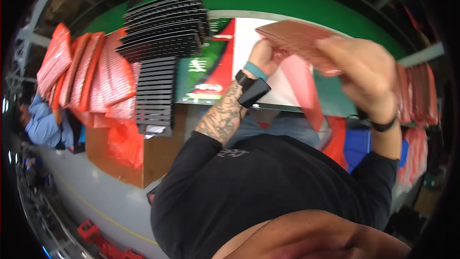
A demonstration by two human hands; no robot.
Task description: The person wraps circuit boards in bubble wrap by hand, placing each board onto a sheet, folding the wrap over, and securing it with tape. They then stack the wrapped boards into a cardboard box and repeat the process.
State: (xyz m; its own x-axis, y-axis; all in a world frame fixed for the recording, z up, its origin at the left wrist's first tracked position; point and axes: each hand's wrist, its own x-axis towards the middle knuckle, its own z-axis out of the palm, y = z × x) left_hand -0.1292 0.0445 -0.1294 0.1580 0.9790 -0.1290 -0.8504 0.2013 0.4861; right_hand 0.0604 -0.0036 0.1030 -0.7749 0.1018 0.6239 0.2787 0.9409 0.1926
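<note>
A flat package in pink bubble wrap is held up over the table, tilted, with something dark showing through the film. My left hand grips its left end, fingers curled partly behind the wrap. Over the package's right end is my right hand, smeared by motion; its fingers reach the wrap, but their grip is unclear. A loose strip of pink bubble wrap hangs below the package, past the table's near edge. Beneath lies a printed sheet in green, red and white.
Black slotted panels are stacked at the left, and one more panel lies nearer. Pink-wrapped packages stand at far left and far right. A cardboard box holds red plastic. Another person in blue is at far left.
</note>
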